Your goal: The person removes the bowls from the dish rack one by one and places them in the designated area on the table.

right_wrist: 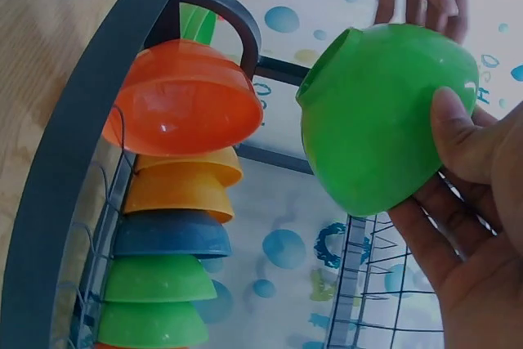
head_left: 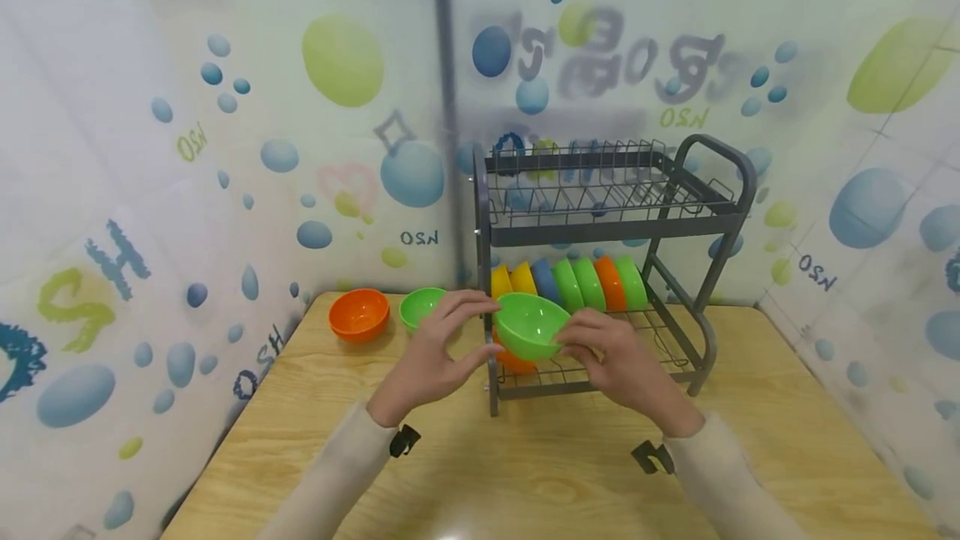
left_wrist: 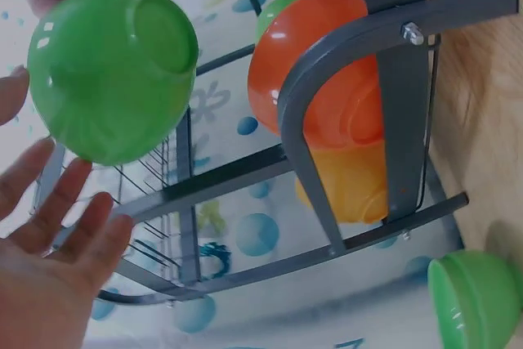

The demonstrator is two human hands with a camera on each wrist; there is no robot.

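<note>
A light green bowl [head_left: 531,325] is held up in front of the dish rack, tilted so its inside faces the head view. My right hand [head_left: 618,361] pinches its right edge; in the right wrist view the thumb [right_wrist: 451,116] lies on the outside wall. On the other side my left hand [head_left: 442,348] is spread, fingers relaxed, fingertips right at the bowl's left rim. The left wrist view shows those fingers [left_wrist: 61,202] beside the bowl's outer wall [left_wrist: 106,79]. Behind the bowl, an orange bowl [head_left: 516,362] stands in the lower tier, partly hidden.
The two-tier grey rack [head_left: 615,232] stands at the back of the wooden table [head_left: 360,473]. Its lower tier holds a row of yellow, blue, green and orange bowls [head_left: 588,283]. Left of it sit an orange bowl [head_left: 359,315] and a green bowl [head_left: 420,307].
</note>
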